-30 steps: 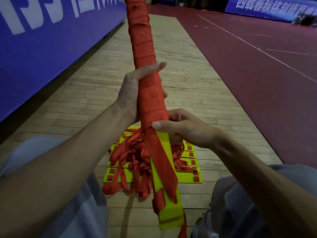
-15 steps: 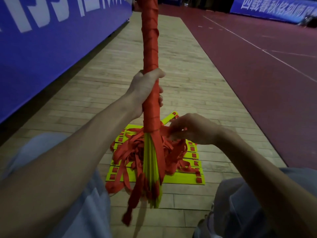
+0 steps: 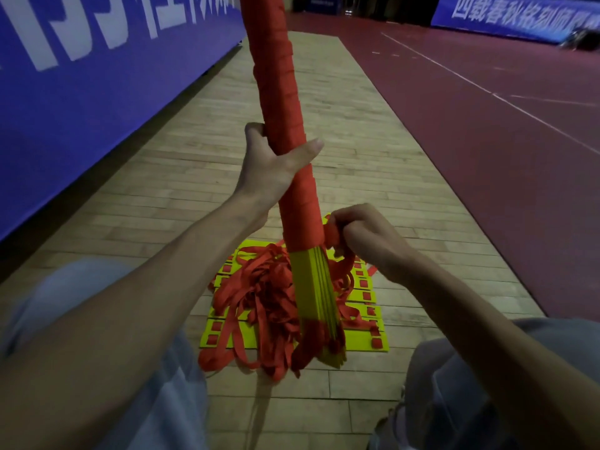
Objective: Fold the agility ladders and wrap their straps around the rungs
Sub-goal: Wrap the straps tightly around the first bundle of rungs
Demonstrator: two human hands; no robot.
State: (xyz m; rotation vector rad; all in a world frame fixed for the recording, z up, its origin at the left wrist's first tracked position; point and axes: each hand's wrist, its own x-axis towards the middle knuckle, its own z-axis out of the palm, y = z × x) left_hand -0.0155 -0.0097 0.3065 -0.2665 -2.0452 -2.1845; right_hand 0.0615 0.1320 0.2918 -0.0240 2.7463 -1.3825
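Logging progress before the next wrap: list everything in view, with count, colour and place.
Wrapped bundle: one, yellow rungs bound in red strap, held near upright at centre.
Bare rung ends: one stack, yellow, below the wrapping.
Strap end: one, red, beside the wrapping's lower edge.
Loose ladder pile: one, yellow rungs, tangled red straps, on the floor under the bundle.
Wooden floor: one strip, pale brown, running ahead.
Court surface: one, dark red, white lines, right.
Banners: two, blue, white characters, one left, one far right.
Left hand: grips the bundle.
Right hand: pinches the strap end.
Knees: two, pale grey-blue, bottom corners.
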